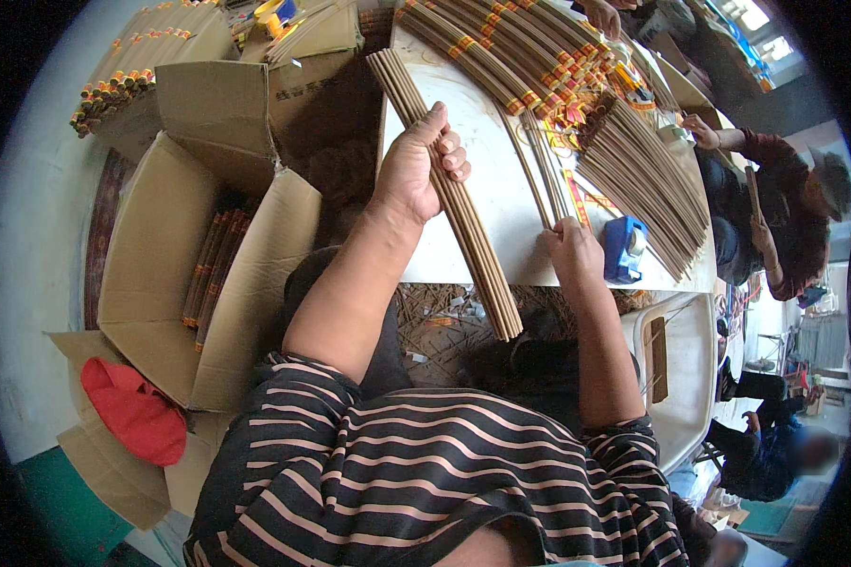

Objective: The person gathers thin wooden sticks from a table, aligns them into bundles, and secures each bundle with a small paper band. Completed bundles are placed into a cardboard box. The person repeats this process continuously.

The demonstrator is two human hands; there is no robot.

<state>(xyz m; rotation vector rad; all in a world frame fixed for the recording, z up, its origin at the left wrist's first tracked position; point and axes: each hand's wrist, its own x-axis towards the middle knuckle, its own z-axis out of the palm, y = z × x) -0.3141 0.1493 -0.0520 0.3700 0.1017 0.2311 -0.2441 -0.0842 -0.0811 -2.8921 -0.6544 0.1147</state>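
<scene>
My left hand (423,161) is wrapped round a bundle of brown incense sticks (473,231), tilted from upper left to lower right above the table's near edge. At the white table's near edge, my right hand (575,250) pinches the near ends of a few loose incense sticks (536,165) lying on the tabletop. Right beside that hand stands a blue tape dispenser (624,248) with a roll in it. Beyond it spreads a large pile of loose incense sticks (645,180). Red and yellow paper labels (581,197) lie between the pile and the loose sticks.
Banded incense bundles (501,47) cover the table's far side. An open cardboard box (142,283) at left holds several wrapped bundles; a red cloth (134,411) lies by it. A white tub (681,369) stands at right. Co-workers sit beyond the table, one hand (700,130) reaching in.
</scene>
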